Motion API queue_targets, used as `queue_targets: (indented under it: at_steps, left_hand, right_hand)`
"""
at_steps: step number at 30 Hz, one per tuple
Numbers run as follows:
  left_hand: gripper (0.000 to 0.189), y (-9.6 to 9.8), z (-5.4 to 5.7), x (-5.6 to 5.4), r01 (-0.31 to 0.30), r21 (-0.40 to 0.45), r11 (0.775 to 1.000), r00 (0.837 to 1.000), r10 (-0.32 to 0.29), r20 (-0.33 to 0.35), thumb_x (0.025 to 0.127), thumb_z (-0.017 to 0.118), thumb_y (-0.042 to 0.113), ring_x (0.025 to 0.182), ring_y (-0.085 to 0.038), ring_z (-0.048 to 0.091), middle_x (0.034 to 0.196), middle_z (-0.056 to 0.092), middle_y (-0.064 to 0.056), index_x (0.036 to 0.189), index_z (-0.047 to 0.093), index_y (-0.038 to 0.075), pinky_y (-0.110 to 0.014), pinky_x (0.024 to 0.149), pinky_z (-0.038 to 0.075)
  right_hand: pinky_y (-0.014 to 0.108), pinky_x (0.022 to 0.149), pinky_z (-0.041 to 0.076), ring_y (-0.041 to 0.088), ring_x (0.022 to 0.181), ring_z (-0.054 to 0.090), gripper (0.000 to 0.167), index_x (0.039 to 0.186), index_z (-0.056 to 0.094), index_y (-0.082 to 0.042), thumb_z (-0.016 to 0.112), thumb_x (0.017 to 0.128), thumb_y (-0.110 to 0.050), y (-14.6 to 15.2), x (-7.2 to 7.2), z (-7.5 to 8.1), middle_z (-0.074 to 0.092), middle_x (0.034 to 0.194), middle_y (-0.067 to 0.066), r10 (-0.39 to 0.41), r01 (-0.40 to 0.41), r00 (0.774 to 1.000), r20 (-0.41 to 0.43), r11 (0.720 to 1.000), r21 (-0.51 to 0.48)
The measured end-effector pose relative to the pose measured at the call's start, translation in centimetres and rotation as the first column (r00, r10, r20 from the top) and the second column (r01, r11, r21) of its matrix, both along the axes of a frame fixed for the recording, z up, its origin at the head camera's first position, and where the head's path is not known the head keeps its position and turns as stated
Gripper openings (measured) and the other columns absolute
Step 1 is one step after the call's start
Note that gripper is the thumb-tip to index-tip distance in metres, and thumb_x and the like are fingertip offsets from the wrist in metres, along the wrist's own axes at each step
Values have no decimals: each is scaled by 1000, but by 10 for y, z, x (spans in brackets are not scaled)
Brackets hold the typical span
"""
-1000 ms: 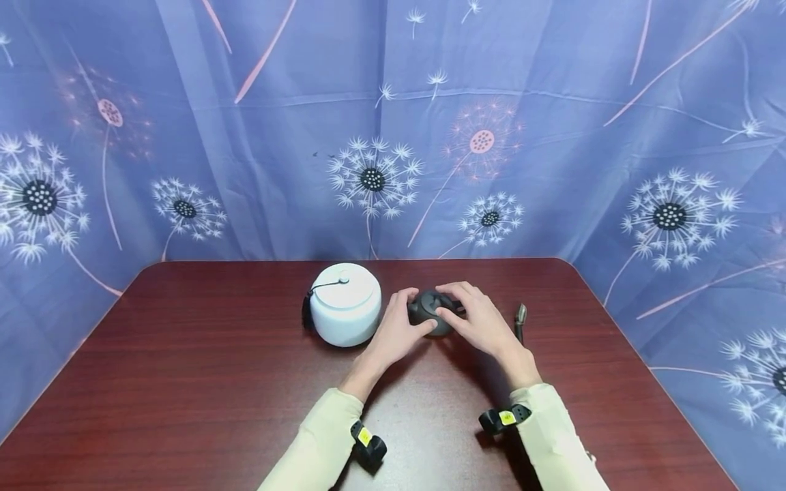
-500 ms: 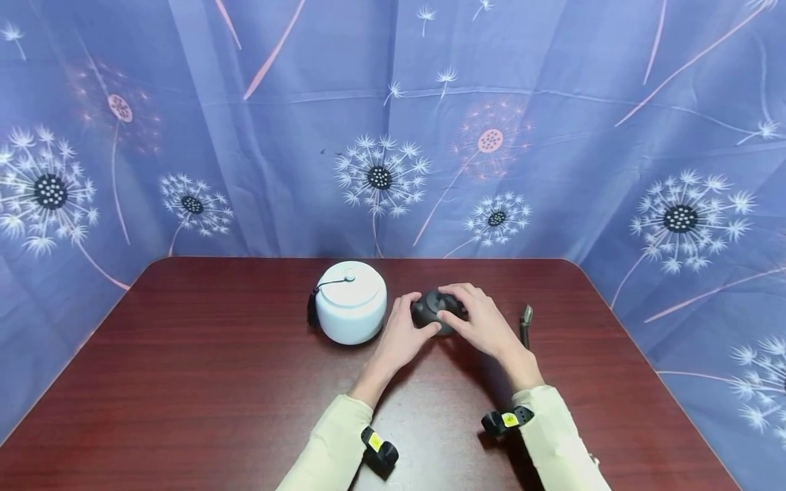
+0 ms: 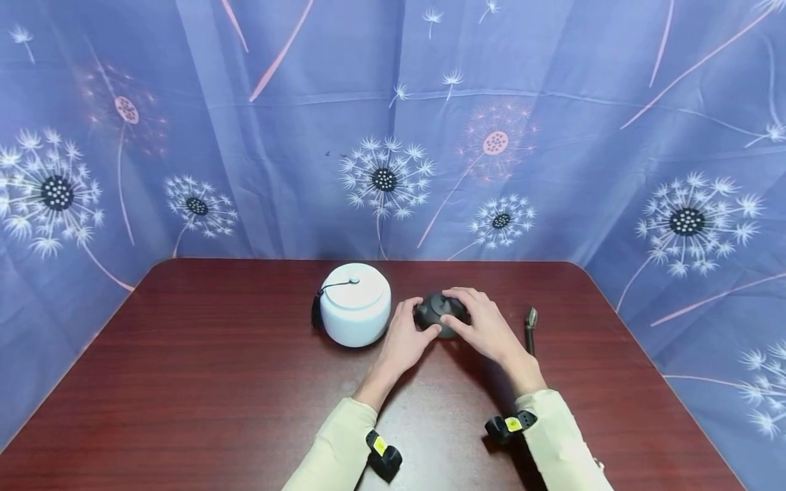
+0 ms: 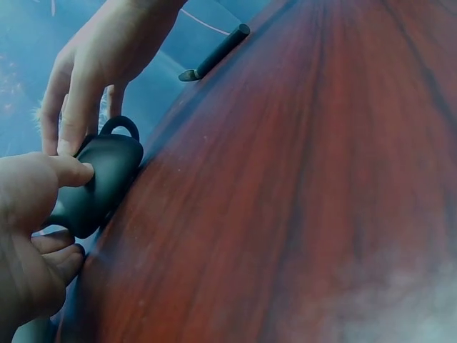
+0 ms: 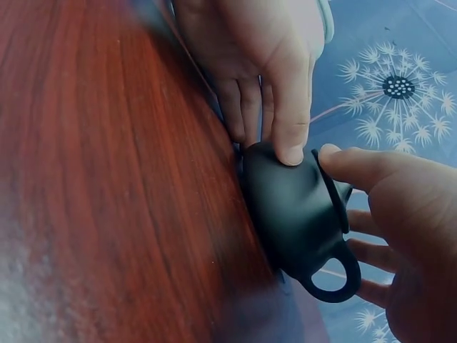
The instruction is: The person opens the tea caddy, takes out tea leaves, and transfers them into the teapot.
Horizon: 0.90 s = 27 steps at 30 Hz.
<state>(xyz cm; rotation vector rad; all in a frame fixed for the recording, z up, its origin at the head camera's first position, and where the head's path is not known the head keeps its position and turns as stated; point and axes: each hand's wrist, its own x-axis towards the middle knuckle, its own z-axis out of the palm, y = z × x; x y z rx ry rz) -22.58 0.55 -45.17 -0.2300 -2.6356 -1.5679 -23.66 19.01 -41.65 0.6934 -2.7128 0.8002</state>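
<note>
A small dark teapot (image 3: 453, 331) stands near the table's far edge, between both hands. My left hand (image 3: 405, 341) holds its left, spout side, the thumb pressing the near side of the body. In the right wrist view, the teapot (image 5: 278, 200) has a ring handle (image 5: 353, 275) on the side under my right hand (image 5: 421, 229). That hand's thumb lies at the rim of the lid (image 5: 335, 196), with its fingers on the far side, partly hidden. The lid sits on the pot.
A white lidded jar (image 3: 356, 314) with a black tassel (image 3: 316, 310) stands just left of my left hand. Right of the teapot lies a dark stick with a pale tip (image 3: 531, 331). A patterned blue curtain (image 3: 282, 170) hangs behind the table (image 3: 215, 368).
The head view has shifted, so everything appears slightly further right. Both hands stay on the teapot, with hardly any movement relative to it.
</note>
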Motion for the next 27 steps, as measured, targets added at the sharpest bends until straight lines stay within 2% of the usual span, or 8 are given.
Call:
queue_targets:
  at_steps: [2,10,15,20,27]
  left_hand:
    - [64,0,-1,0,-1,-8,1000,1000,1,-5,90,70,33,123,-25,55,138,52,-13,143,46,7,-43,101,47]
    - [63,-1,-1,0,-4,-12,1000,1000,4,-24,89,72,31,106,-21,56,132,54,-13,141,47,7,-39,94,47]
    - [63,-1,-1,-1,-1,-14,1000,1000,1,-19,89,72,32,111,-22,56,133,54,-12,141,47,7,-40,96,47]
    - [63,-3,0,-1,4,-9,1000,1000,-4,-11,90,71,33,117,-24,56,133,53,-12,142,47,8,-41,97,47]
    - [61,-3,-1,-1,16,-16,1000,1000,-16,-16,90,71,32,117,-24,56,132,53,-13,141,47,8,-41,97,47]
  right_hand:
    - [65,103,36,38,126,51,48,136,58,-11,70,93,-29,0,0,-1,58,138,14,-6,6,1000,-4,1000,-8]
    - [62,102,40,39,125,52,44,133,61,-11,69,93,-28,0,0,-1,60,135,14,-27,28,999,30,999,-31]
    - [60,100,41,37,122,53,44,133,62,-12,70,92,-27,-1,0,1,61,134,14,-36,37,999,35,998,-42]
    - [60,102,38,35,120,54,44,131,64,-11,72,90,-26,-2,-1,1,63,133,13,-38,38,999,-1,999,-39]
    - [60,104,36,35,118,55,44,128,66,-10,75,88,-26,-1,0,1,63,133,13,-37,35,997,-62,999,-37]
